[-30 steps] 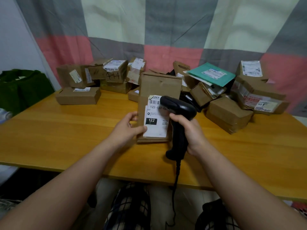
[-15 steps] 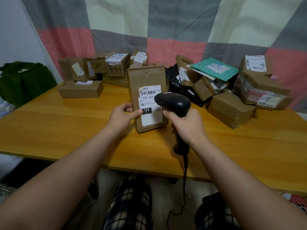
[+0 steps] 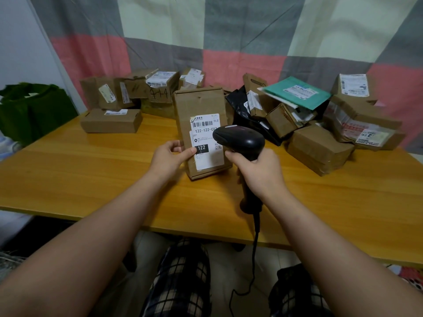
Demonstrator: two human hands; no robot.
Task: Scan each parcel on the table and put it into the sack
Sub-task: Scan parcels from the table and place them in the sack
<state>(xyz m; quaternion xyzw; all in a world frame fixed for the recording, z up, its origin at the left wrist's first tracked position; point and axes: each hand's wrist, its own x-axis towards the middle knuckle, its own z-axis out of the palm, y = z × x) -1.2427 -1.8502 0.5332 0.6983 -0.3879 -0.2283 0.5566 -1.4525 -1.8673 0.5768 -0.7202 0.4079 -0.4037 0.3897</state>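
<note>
A tall brown cardboard parcel stands tilted on its lower end on the wooden table, its white label with barcode facing me. My left hand grips its left edge, thumb on the label. My right hand holds the handle of a black barcode scanner, whose head sits just in front of the label's right side. The scanner's cable hangs down over the table edge. A dark green sack sits off the table at the far left.
Several brown parcels are piled at the back left, with one flat box lying in front of them. At the back right lies a heap of boxes, a black bag and a green mailer. A checked curtain hangs behind.
The parcel has been raised from lying tilted to standing more upright, and turned a little left. The scanner head has come up level with the label's middle.
</note>
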